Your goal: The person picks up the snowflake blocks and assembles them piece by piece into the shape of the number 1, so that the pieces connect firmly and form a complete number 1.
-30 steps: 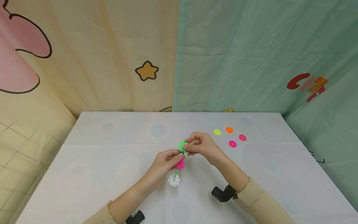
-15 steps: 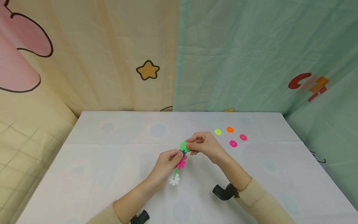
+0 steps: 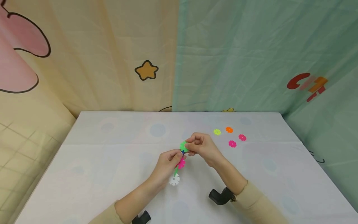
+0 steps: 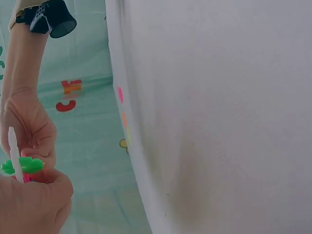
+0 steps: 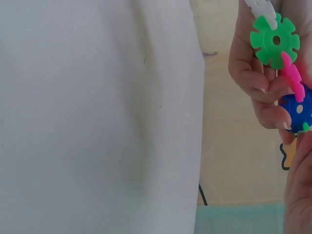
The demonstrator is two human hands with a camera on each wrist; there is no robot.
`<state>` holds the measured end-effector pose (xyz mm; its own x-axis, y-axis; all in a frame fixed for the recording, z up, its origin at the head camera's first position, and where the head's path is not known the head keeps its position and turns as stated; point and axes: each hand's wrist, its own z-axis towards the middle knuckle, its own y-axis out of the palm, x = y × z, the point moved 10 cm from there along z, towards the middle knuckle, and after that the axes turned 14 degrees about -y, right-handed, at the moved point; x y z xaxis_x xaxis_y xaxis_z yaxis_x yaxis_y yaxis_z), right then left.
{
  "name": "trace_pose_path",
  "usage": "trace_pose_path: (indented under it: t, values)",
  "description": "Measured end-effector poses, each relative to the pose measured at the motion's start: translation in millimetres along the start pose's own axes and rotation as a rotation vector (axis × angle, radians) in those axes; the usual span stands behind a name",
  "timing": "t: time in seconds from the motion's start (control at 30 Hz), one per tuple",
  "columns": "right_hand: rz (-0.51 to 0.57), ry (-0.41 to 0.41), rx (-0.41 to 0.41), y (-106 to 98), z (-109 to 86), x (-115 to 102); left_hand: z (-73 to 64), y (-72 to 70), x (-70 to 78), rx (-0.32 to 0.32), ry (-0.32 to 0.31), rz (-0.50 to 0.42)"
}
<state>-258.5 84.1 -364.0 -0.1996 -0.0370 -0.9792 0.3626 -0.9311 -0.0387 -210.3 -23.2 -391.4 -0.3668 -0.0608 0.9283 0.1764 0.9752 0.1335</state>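
Between the two hands, above the table, is a chain of notched plastic discs joined edge to edge. My left hand [image 3: 167,163] holds it by the blue disc [image 5: 298,109], with the pink disc [image 3: 181,163] beside the fingers. Below that hang a green disc [image 5: 273,44], seen edge-on from the head, and a white disc [image 3: 174,179]. My right hand [image 3: 203,147] pinches another green disc [image 3: 183,145] at the top end, touching the blue one's edge. How deeply their slots engage is hidden by the fingertips.
Loose discs lie on the white-covered table [image 3: 112,174] at the back right: a yellow disc [image 3: 217,132], an orange disc [image 3: 229,129] and two pink discs, one nearer [image 3: 232,143], one farther right [image 3: 242,137]. Curtains [image 3: 223,62] hang behind the table's far edge.
The hands stay almost in place, with the left shifted slightly right and the blue disc showing a little more. Both keep their hold on the discs.
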Motion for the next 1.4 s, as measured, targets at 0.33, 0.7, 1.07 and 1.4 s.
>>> trace_pose_path:
  t: [0.33,0.7,1.07,1.4]
  values:
    - [0.06,-0.018,0.072,3,-4.5,5,4.4,-5.8,-1.0,0.02,-0.004,0.005]
    - [0.097,0.036,0.023,0,-7.7,12,3.5,-1.9,-0.1,-0.031,0.006,0.066]
    - [-0.001,0.063,-0.089,-9,-11.1,8,5.8,3.1,-1.7,-0.14,-0.013,0.124]
    - [0.018,0.049,-0.08,-10,-12.2,5,6.5,3.4,0.3,-0.117,-0.051,0.08]
